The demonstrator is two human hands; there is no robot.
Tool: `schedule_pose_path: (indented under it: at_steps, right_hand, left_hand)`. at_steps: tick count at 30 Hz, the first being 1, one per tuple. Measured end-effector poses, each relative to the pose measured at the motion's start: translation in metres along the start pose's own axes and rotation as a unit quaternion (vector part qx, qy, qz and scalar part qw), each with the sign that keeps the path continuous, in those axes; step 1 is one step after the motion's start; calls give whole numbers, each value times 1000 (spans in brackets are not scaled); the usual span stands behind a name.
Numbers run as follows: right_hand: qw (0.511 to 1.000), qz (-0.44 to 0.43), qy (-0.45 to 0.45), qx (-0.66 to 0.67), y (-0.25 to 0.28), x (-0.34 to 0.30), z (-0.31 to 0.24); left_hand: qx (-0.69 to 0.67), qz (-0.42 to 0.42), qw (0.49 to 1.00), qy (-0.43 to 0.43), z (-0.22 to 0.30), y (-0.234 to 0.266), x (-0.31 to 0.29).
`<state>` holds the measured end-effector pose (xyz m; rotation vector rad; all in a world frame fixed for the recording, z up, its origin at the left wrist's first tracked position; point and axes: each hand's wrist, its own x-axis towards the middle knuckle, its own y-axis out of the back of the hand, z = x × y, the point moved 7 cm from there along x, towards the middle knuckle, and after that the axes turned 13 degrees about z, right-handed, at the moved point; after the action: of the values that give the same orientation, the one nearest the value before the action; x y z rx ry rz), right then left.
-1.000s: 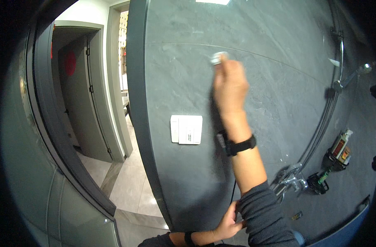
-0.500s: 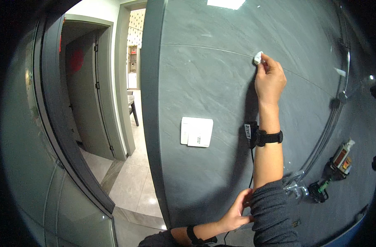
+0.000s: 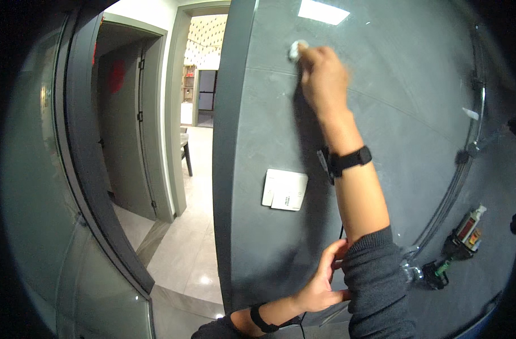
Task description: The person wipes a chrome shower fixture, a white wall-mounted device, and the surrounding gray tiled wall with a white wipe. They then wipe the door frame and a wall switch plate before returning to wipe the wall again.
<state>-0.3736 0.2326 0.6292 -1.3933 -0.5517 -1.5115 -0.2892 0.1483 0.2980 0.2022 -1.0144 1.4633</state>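
My right hand [image 3: 328, 82] is stretched up against the dark grey wall, somewhat blurred. Between its thumb and fingertips it pinches a small crumpled white wad [image 3: 297, 51], like a cloth or tissue, at the wall's surface. Low in the view, my left hand [image 3: 321, 285] lies behind my right sleeve [image 3: 376, 277]. Its thumb and forefinger are spread apart; the sleeve hides the fingertips, and I see nothing held. A black band [image 3: 351, 161] with a small device circles my right wrist, and another band [image 3: 262, 320] my left.
A white switch panel [image 3: 286, 190] is on the wall. To the right are a shower rail [image 3: 481, 107], a chrome mixer [image 3: 410, 271] and a holder with bottles [image 3: 464, 240]. At left, a dark door frame [image 3: 80, 169] edges a tiled passage with a grey door [image 3: 122, 124].
My right hand has moved left and up along the wall with the white wad. The view has shifted slightly, and my left hand stays low behind the right sleeve.
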Motion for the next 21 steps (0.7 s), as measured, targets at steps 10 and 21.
schedule_pose_path:
  at_steps: [10, 21]
  right_hand:
    - [993, -24, 102, -51, 46, 11, 55]
    - [989, 96, -17, -112, 19, 81, 94]
  left_hand:
    - [-99, -199, 962, 156, -42, -55, -11]
    - [86, -238, 948, 194, -48, 45, -68]
